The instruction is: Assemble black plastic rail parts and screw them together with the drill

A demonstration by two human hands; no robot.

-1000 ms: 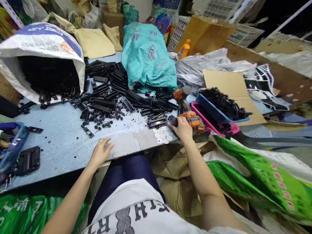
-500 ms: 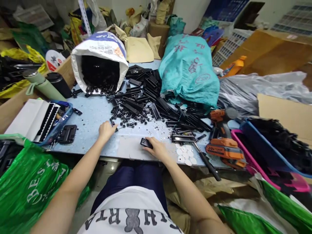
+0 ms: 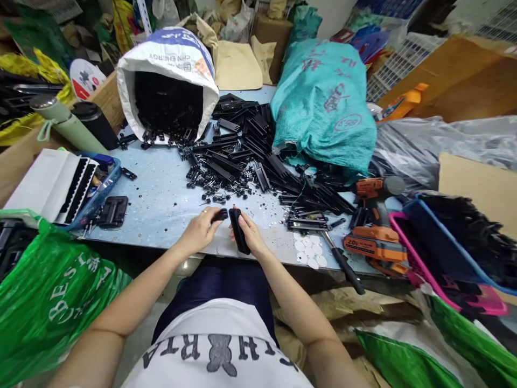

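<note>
My right hand (image 3: 251, 233) grips a long black plastic part (image 3: 239, 231), tilted upright over the front edge of the table. Just left of it, my left hand (image 3: 201, 230) pinches a small black plastic piece (image 3: 220, 214), and a narrow gap separates the two pieces. Beyond my hands lie small black parts with metal pins (image 3: 226, 191), scattered loosely. Behind those is a heap of long black plastic strips (image 3: 250, 143). A grey board (image 3: 226, 245) lies flat on the table beneath my hands.
An open white sack (image 3: 167, 51) of black parts and a teal sack (image 3: 323, 108) stand at the back. On the right are a cordless drill (image 3: 375, 237), a hammer (image 3: 343, 264), white discs (image 3: 310, 250) and a blue bin (image 3: 456, 248). A blue basket (image 3: 95, 202) sits left.
My left hand has come right and nearer, now pinching a small black piece. My right hand has raised its black part off the board and turned it upright. The view has shifted slightly.
</note>
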